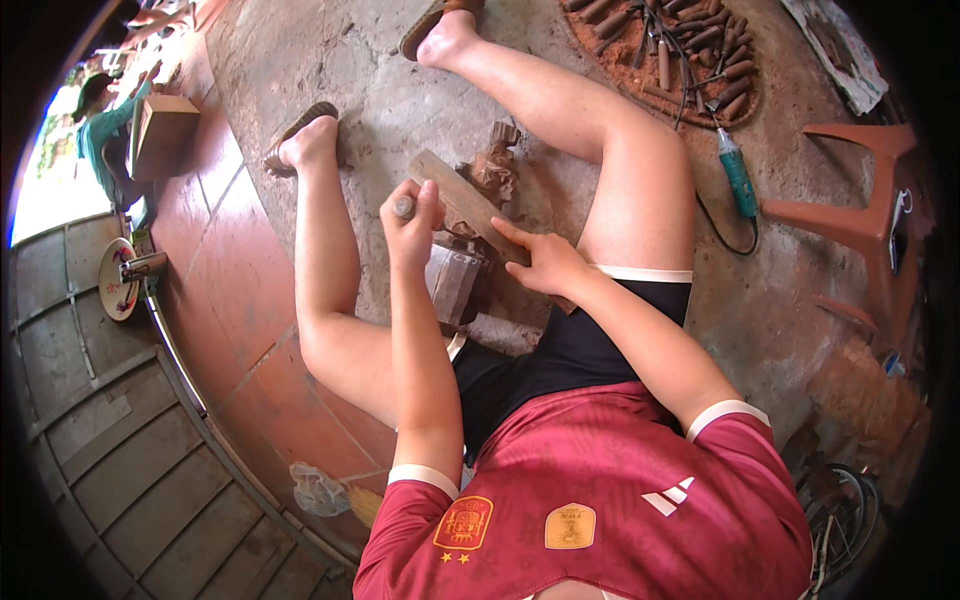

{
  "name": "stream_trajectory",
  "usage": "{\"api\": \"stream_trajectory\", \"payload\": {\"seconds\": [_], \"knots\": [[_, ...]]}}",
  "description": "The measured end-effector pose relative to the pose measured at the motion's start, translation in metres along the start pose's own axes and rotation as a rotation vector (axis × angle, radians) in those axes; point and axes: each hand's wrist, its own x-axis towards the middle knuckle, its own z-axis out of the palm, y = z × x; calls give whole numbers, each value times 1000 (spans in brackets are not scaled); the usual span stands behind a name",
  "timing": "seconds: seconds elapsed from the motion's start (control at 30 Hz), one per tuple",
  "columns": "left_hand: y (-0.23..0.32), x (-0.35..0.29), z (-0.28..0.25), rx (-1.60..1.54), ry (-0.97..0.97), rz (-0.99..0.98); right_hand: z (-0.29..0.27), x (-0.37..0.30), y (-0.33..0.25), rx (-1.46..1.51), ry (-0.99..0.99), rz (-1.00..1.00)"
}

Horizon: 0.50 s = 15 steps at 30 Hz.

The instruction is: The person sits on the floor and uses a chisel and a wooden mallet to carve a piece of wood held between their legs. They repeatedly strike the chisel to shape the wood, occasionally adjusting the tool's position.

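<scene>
My left hand [412,222] is wrapped round a round wooden handle [403,207], its blunt end facing up; the tool's other end is hidden. A long flat wooden plank [467,203] slants between my knees, its far end just beyond the left hand. My right hand [550,264] grips its near part, index finger stretched along it. Behind and under the plank stands a brown carved wooden piece [492,172], partly covered. Below it, close to my shorts, is a greyish squared block [452,283].
At the upper right, a round tray [748,118] holds many wooden-handled tools. A green corded power tool [737,178] lies beside a brown plastic stool [865,210]. At the far left are a person in green [100,130] by a cardboard box [165,125], a fan [122,278] and a metal gate [130,420].
</scene>
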Motion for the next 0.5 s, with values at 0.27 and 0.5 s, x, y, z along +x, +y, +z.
{"api": "stream_trajectory", "payload": {"seconds": [0.27, 0.5], "knots": [[-6, -18, -13, 64, -50, -1, 0, 0, 0, 30, 32, -40], [-28, -29, 4, 388, 40, 34, -4, 0, -4, 24, -7, -2]]}}
